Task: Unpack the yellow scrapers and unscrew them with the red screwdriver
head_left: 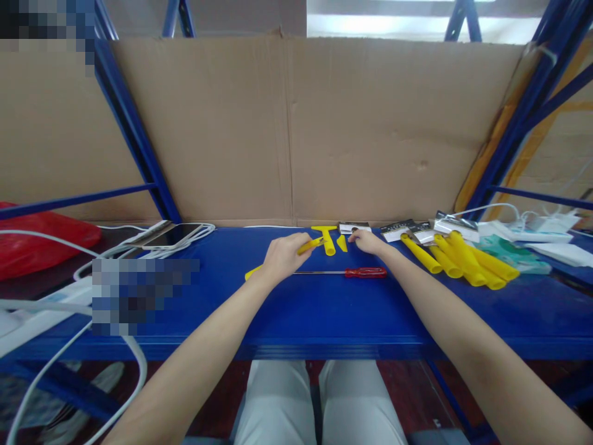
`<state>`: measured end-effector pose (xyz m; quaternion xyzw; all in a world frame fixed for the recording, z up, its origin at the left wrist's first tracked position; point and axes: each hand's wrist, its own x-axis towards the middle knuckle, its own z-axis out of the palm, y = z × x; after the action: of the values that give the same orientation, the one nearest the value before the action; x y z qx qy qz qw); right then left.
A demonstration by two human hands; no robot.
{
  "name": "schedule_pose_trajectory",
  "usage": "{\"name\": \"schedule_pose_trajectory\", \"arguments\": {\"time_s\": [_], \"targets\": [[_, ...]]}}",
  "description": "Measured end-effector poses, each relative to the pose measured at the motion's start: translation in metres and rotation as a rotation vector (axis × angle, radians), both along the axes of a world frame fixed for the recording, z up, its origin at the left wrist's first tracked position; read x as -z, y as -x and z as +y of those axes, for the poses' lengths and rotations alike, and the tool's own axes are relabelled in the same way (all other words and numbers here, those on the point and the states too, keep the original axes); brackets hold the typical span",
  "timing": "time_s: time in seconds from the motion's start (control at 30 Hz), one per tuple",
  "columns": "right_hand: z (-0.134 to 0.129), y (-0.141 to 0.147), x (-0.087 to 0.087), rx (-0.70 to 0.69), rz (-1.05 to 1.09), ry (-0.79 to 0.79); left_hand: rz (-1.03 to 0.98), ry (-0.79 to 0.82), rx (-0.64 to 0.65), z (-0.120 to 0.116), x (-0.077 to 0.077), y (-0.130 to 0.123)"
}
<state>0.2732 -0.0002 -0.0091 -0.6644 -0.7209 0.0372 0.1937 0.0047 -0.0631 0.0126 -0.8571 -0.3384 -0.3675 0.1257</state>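
My left hand (288, 254) is closed around a slim yellow plastic piece (311, 246) that points right. Just beyond its tip lies a yellow T-shaped handle (329, 242), its round end toward me. Beside that is a small flat yellow piece (342, 243). My right hand (365, 241) rests right of the small piece, fingers reaching forward at a black-and-white card package (354, 227); whether they touch it is unclear. A screwdriver (365, 272) with a red handle lies crosswise nearer to me. Another yellow part (252, 272) shows partly behind my left wrist.
Several yellow tubular handles (467, 259) with silver-and-black packaging (456, 227) lie to the right on the blue table (324, 315). A phone (178, 236) and white cables are at the left. Cardboard (370, 136) walls off the back, between blue posts.
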Motion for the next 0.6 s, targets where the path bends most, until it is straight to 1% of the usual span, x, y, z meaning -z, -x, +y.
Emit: {"name": "schedule_pose_trajectory", "arguments": {"time_s": [0.13, 0.2, 0.27, 0.3, 0.37, 0.43, 0.5, 0.53, 0.6], "targets": [[-0.003, 0.001, -0.001, 0.005, 0.028, -0.005, 0.000, 0.014, 0.014, -0.001, 0.000, 0.000], [-0.006, 0.001, -0.005, 0.015, 0.080, -0.033, -0.025, 0.016, 0.021, -0.001, 0.000, 0.000], [-0.011, 0.005, -0.014, -0.019, 0.165, -0.104, -0.087, 0.026, 0.012, 0.001, -0.001, 0.001], [-0.014, 0.008, -0.019, -0.063, 0.213, -0.153, -0.137, 0.040, 0.005, 0.003, -0.003, 0.001], [-0.023, 0.019, -0.031, -0.201, 0.309, -0.252, -0.272, 0.102, 0.024, 0.007, -0.007, 0.002], [-0.034, 0.036, -0.041, -0.348, 0.392, -0.326, -0.433, 0.213, 0.115, 0.010, -0.012, 0.002], [-0.044, 0.054, -0.046, -0.471, 0.432, -0.316, -0.559, 0.358, 0.236, 0.011, -0.017, 0.001], [-0.049, 0.062, -0.047, -0.507, 0.442, -0.301, -0.599, 0.428, 0.283, 0.011, -0.020, 0.000], [-0.056, 0.076, -0.045, -0.552, 0.453, -0.247, -0.627, 0.551, 0.332, 0.010, -0.023, 0.000]]}}
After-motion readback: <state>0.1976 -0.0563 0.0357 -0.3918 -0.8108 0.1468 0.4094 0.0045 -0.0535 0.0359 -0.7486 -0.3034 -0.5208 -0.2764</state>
